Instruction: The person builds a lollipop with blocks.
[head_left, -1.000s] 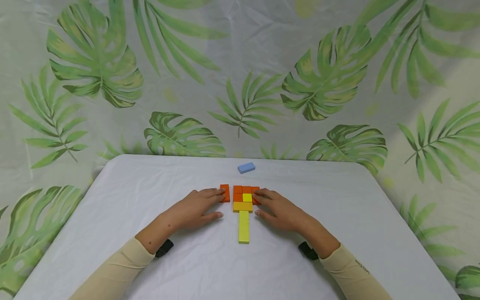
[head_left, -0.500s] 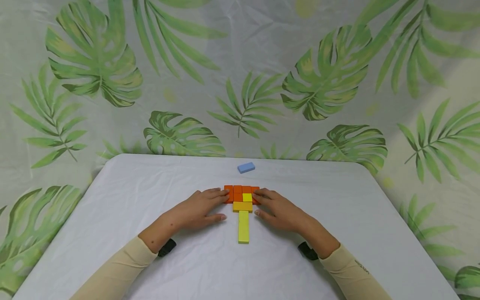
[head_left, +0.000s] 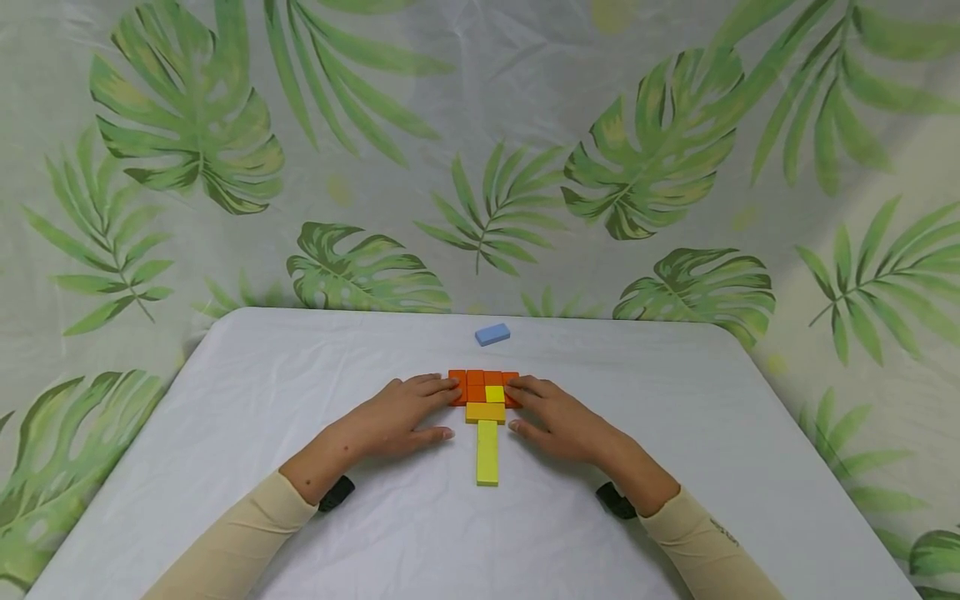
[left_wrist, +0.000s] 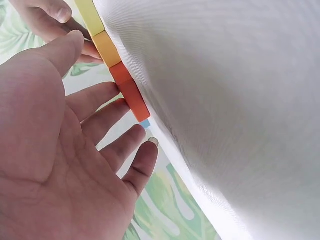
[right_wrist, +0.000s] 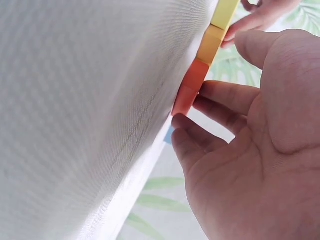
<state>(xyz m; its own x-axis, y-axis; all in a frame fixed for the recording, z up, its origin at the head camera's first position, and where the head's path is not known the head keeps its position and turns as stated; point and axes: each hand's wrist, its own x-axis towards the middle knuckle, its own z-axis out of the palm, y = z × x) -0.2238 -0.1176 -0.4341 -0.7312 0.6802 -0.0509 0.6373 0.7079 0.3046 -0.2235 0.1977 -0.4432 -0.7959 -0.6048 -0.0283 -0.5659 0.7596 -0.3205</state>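
Several flat blocks lie together on the white cloth in the head view. My left hand (head_left: 382, 421) rests its fingertips on an upright orange-red block (head_left: 457, 376) at the group's left side, fingers loosely extended. On the opposite side, the right hand (head_left: 562, 422) touches another orange-red block (head_left: 512, 377), partly covered by its fingers. Between them sit smaller orange-red blocks (head_left: 476, 378) and a bright yellow square block (head_left: 494, 393). Below is an amber block (head_left: 485, 412) lying crosswise, then a long pale-yellow block (head_left: 487, 454) pointing toward me. Both wrist views show fingertips against orange-red block edges.
A blue block (head_left: 492, 334) lies apart, near the far edge of the white-covered table (head_left: 360, 533). Behind the table hangs a leaf-printed cloth (head_left: 510, 108). A dark strap piece (head_left: 336, 493) shows under the left wrist, a similar one (head_left: 617, 501) under the right.
My left hand has slid its orange-red block rightward, closing the gap to the other blocks. The right hand has stayed in place on its block.
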